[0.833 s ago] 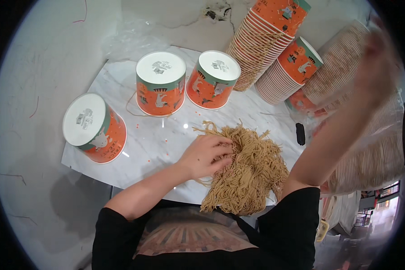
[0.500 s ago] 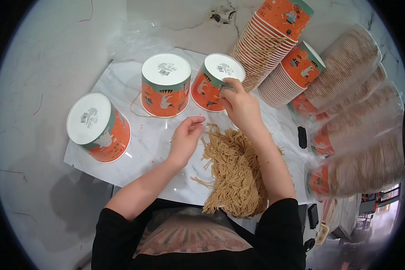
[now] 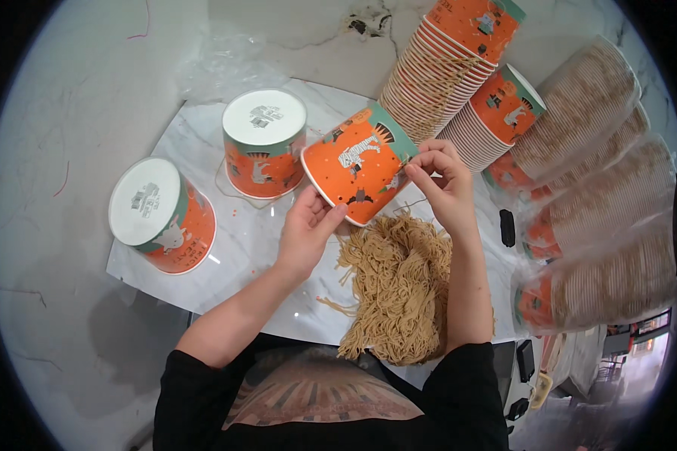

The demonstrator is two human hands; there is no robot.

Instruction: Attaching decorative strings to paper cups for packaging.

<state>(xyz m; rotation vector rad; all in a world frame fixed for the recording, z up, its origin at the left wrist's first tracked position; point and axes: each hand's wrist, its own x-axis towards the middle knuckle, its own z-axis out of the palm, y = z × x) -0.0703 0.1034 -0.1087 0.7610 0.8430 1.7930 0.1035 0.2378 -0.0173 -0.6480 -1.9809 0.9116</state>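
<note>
An orange and green paper bucket (image 3: 357,161) is tilted above the table, its white rim toward my left hand (image 3: 308,229). My left thumb and fingers are closed on that rim. My right hand (image 3: 444,177) is pinched at the bucket's green end, with a thin string (image 3: 412,204) trailing below the fingers; their tips partly hide what they grip. Just under the bucket lies a heap of tan strings (image 3: 399,293). Two more buckets stand upside down to the left: one nearer the middle (image 3: 265,143) with a string loop at its base, another at the far left (image 3: 165,214).
A tall nested stack of buckets (image 3: 436,79) leans at the back right, strings along its side. A shorter stack (image 3: 496,113) is beside it. Several plastic-wrapped stacks (image 3: 602,263) line the right. Clear plastic (image 3: 233,68) lies at the back; a small black object (image 3: 507,228) sits right.
The right bucket has been lifted off the table and tilted toward me. My left hand has moved up and taken its rim, and my right hand has shifted right along its side.
</note>
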